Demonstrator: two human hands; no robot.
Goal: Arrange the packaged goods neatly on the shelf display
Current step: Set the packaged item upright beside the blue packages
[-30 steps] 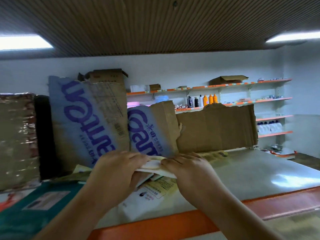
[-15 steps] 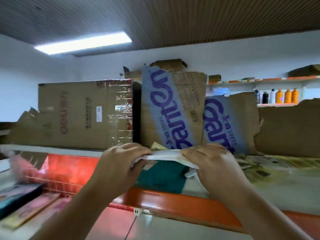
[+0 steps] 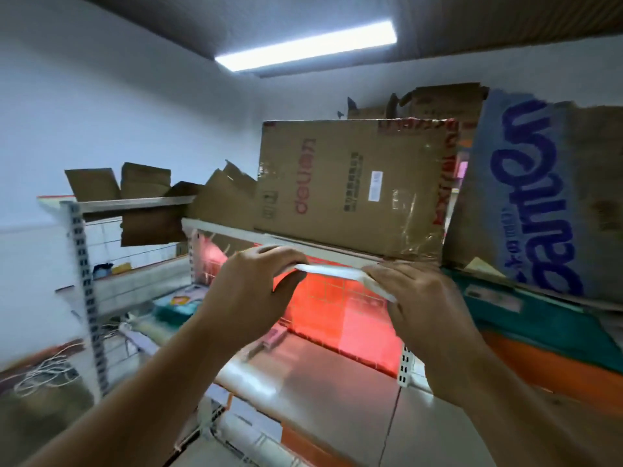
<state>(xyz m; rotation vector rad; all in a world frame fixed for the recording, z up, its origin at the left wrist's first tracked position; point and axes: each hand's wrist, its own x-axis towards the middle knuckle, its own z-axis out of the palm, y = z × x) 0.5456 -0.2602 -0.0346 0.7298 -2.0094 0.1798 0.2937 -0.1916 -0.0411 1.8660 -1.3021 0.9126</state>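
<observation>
The thin, flat white packet (image 3: 337,273), seemingly edge-on, spans left to right, dipping rightward, just before the taped brown cardboard box (image 3: 350,187). Curled fingers of the left hand (image 3: 249,288) and right hand (image 3: 418,298) pinch its ends. Half a second ago it hung before the blue-printed cardboard sheet (image 3: 539,197).

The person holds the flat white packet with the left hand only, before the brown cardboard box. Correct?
No. The head view shows both the left hand and the right hand gripping the white packet, before the brown cardboard box.
</observation>
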